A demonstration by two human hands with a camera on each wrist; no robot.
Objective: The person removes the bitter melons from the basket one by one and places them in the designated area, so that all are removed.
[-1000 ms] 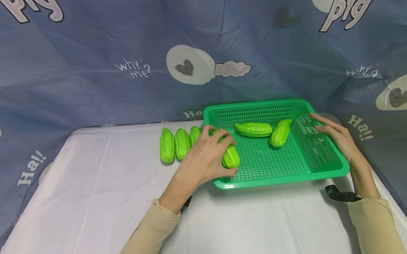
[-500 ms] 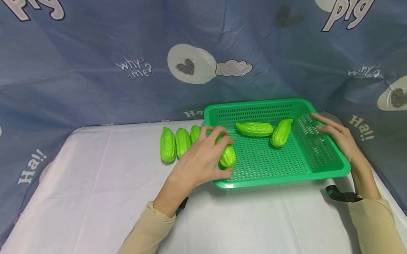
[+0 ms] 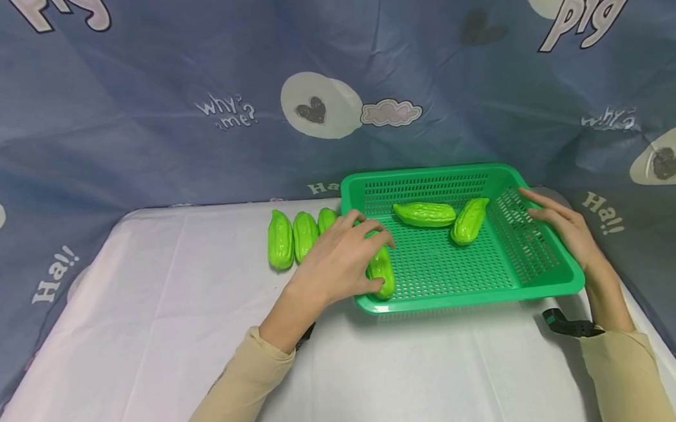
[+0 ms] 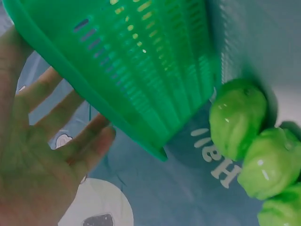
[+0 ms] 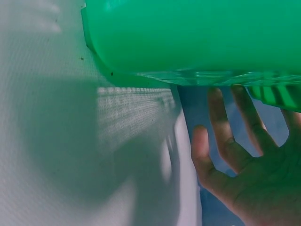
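We note one green gourd (image 3: 383,269) lying lengthwise inside the left end of the green basket (image 3: 436,302). The left hand (image 3: 338,259) arches over it, fingers loosely spread and grasping nothing; whether the thumb touches the gourd, we cannot tell. We log two more gourds inside: one crosswise (image 3: 425,214) near the back wall, one slanted (image 3: 470,221) just beside it. The right hand (image 3: 569,235), fingers apart, is at the basket's right end. Left of the basket we count three gourds in a row (image 3: 280,240) on white cloth (image 3: 394,375).
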